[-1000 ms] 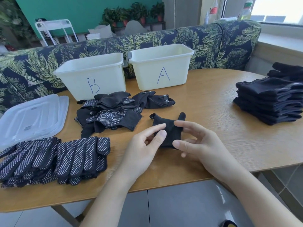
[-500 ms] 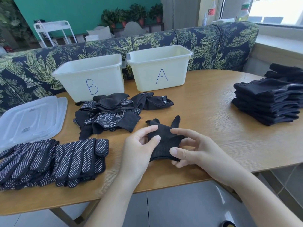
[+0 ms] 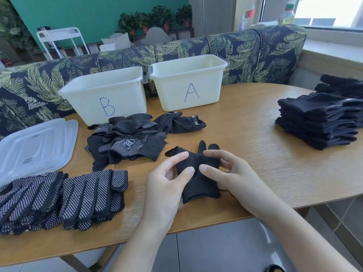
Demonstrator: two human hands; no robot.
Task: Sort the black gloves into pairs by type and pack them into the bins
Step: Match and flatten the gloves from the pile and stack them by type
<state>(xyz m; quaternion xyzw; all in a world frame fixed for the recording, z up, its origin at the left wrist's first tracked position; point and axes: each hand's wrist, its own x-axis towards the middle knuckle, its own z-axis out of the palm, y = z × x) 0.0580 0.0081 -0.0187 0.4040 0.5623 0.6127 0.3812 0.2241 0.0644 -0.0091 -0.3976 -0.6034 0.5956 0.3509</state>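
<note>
A plain black knit glove (image 3: 198,173) lies in front of me near the table's front edge, cuff toward me, fingers pointing away. My left hand (image 3: 167,185) pinches its left side between thumb and forefinger. My right hand (image 3: 229,173) pinches its right side the same way. Behind it is a loose heap of mixed black gloves (image 3: 129,140), some dotted, some plain. Paired dotted gloves (image 3: 64,197) lie stacked at the front left. Folded plain black gloves (image 3: 320,120) are stacked at the right. Two white bins, B (image 3: 106,95) and A (image 3: 188,81), stand at the back.
Clear plastic lids (image 3: 35,146) lie at the left beside bin B. The wooden table (image 3: 255,138) has a curved right edge. A leaf-patterned sofa back (image 3: 245,50) runs behind the bins. A window ledge with bottles is at the far right.
The glove has been drawn closer to me and spread out. Both hands went from touching it to pinching its sides, and its cuff now shows below my fingers.
</note>
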